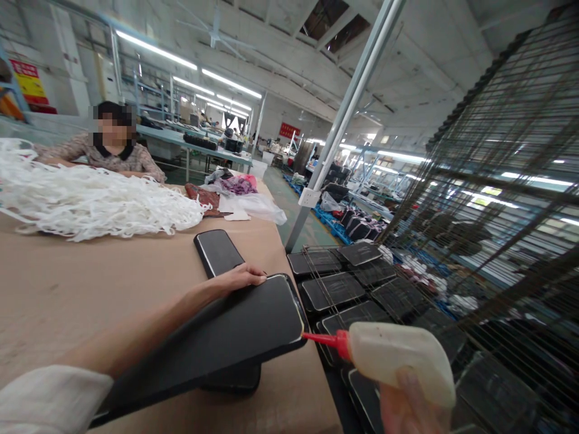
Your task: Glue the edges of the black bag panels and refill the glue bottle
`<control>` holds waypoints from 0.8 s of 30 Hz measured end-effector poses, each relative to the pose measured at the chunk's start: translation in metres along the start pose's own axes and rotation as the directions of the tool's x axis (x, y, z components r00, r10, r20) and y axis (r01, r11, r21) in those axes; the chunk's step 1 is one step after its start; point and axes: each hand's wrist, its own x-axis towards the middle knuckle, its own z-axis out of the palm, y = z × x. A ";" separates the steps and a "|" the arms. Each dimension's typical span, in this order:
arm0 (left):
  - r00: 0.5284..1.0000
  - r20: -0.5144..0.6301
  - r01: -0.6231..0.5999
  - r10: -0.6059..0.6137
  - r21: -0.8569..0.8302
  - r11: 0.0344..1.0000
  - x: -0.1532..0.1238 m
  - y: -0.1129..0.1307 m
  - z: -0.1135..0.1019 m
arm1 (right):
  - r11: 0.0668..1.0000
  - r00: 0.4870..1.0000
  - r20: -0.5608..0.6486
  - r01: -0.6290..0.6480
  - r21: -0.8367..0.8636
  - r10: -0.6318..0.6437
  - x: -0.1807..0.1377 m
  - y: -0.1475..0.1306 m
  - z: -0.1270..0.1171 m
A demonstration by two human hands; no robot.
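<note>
My left hand (245,276) is closed over the far edge of a long black padded panel (226,331) with rounded corners, holding it tilted. A pale glue line runs along the panel's rim at its right end. My right hand (407,398), partly cut off at the bottom, grips a translucent squeeze bottle of yellowish glue (400,355). The bottle's red nozzle (322,339) points left, its tip at the panel's right corner. Behind my left hand, a smaller black panel (219,252) lies on the table. Part of another black piece (237,380) shows underneath the long panel.
A brown-covered table (40,295) carries a heap of white straps (90,199) and plastic-wrapped cloth (237,184). Across it sits a person (113,144). Right of the table's edge, several black panels (332,291) lie on a wire rack, beside an upright wire grid (511,132) and a metal post (335,138).
</note>
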 end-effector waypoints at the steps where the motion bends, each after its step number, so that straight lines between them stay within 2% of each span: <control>1: 1.000 -0.009 0.006 -0.006 -0.020 1.000 -0.001 0.000 0.001 | 1.000 1.000 0.021 -0.007 0.005 0.007 0.000 -0.002 0.000; 4: 0.999 -0.048 0.004 -0.007 -0.065 0.998 -0.001 0.001 0.004 | 1.000 0.999 0.045 -0.015 0.016 0.014 0.001 -0.002 0.001; 8: 0.995 -0.098 -0.003 -0.010 -0.136 0.991 0.002 -0.003 0.005 | 0.998 0.997 -0.053 0.049 -0.034 -0.051 0.006 0.006 0.000; 11: 0.990 -0.137 0.005 -0.030 -0.179 0.984 0.004 -0.007 0.006 | 0.998 0.996 -0.062 0.056 -0.031 -0.058 0.009 0.008 0.000; 15: 0.989 -0.135 0.023 -0.053 -0.220 0.975 0.005 -0.009 0.008 | 0.997 0.992 -0.100 0.070 -0.027 -0.073 0.010 0.006 0.008; 24: 0.987 -0.140 0.048 -0.084 -0.241 0.969 0.007 -0.012 0.005 | 0.996 0.996 -0.044 0.078 0.035 -0.077 -0.004 0.007 0.032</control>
